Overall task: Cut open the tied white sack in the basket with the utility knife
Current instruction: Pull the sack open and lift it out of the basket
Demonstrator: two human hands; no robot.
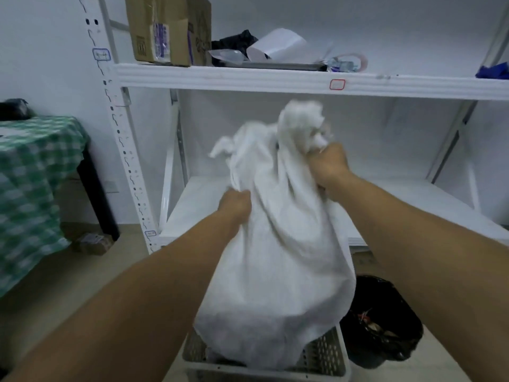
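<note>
A bulky white sack [278, 260] stands upright with its bottom in a grey perforated basket [322, 359] on the floor. My right hand [329, 168] is clenched around the sack's bunched top, with crumpled white material sticking out above the fist. My left hand [234, 204] pinches a fold of the sack's cloth on its left side, lower than the right hand. A loose tied end of cloth sticks out at the upper left of the sack. No utility knife shows in the view.
A white metal rack [248, 78] stands right behind the sack; its upper shelf holds a cardboard box [168, 28], papers and plastic bits. A black-lined bin [382, 323] sits right of the basket. A table with green checked cloth [30, 183] stands left.
</note>
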